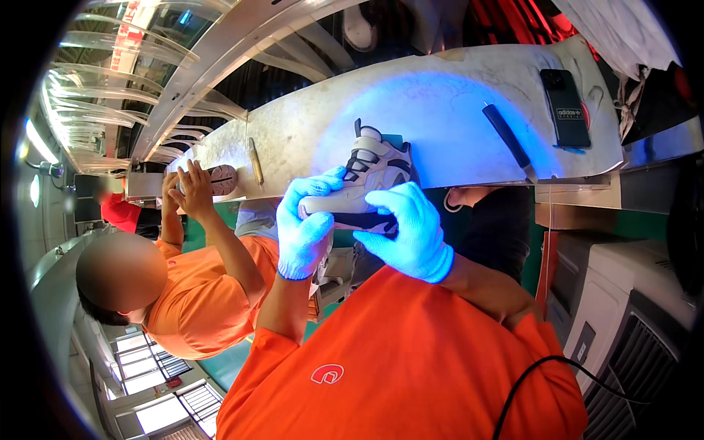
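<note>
Both of my hands wear knit gloves that glow blue under a blue light. Between them I hold a light grey and black sneaker (361, 182), its side facing me and its toe to the left. My left hand (306, 224) is closed round the toe, fingers over the upper and thumb low near the sole. My right hand (412, 231) grips the lower side toward the heel, with thumb and forefinger at the dark sole edge. The sneaker's far side is hidden. It is held at the near edge of the worktable (286, 117), in the lit patch.
On the worktable lie a dark pen-like tool (507, 139) and a black phone (565, 108) to the right, and a thin yellowish tool (255, 161) to the left. A co-worker in orange (213, 293) handles another shoe (222, 180) at left. A grey machine (623, 323) stands at right.
</note>
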Motion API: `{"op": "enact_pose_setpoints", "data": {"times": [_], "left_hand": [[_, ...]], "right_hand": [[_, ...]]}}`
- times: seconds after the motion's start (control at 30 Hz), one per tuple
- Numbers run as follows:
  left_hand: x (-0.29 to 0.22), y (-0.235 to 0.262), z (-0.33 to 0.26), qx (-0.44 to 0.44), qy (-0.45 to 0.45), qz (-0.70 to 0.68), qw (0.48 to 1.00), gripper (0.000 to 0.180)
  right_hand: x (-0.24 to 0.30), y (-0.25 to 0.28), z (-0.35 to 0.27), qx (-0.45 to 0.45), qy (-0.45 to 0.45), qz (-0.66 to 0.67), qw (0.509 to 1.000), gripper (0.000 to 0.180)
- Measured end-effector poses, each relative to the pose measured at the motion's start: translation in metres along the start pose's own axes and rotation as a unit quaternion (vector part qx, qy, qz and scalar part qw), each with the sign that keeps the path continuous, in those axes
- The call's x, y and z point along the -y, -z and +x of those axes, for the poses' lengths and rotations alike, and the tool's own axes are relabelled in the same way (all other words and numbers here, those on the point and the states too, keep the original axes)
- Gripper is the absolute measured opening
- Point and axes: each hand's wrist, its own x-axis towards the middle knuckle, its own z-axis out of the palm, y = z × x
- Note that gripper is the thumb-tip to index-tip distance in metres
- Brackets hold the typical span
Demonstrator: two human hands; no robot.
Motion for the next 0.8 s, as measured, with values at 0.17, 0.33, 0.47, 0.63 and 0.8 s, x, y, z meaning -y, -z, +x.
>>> {"op": "enact_pose_setpoints", "data": {"times": [0.17, 0.33, 0.47, 0.63, 0.8], "left_hand": [[-0.013, -0.003, 0.002, -0.008, 0.018, 0.067, 0.998, 0.046], [-0.024, -0.013, 0.006, -0.013, 0.038, 0.124, 0.991, 0.046], [-0.025, -0.014, 0.007, -0.022, 0.047, 0.126, 0.991, 0.045], [-0.024, -0.009, 0.007, -0.009, 0.041, 0.134, 0.990, 0.044], [-0.025, -0.004, 0.009, -0.004, 0.046, 0.137, 0.990, 0.043]], "right_hand": [[-0.001, -0.002, 0.007, -0.011, -0.003, -0.008, 1.000, 0.071], [0.003, -0.003, 0.008, -0.022, 0.012, -0.010, 1.000, 0.069], [0.006, -0.006, 0.005, -0.046, 0.057, -0.021, 0.997, 0.065], [-0.004, -0.004, 0.009, -0.033, 0.026, -0.001, 0.999, 0.068], [-0.010, -0.003, 0.014, -0.025, 0.036, 0.000, 0.999, 0.073]]}}
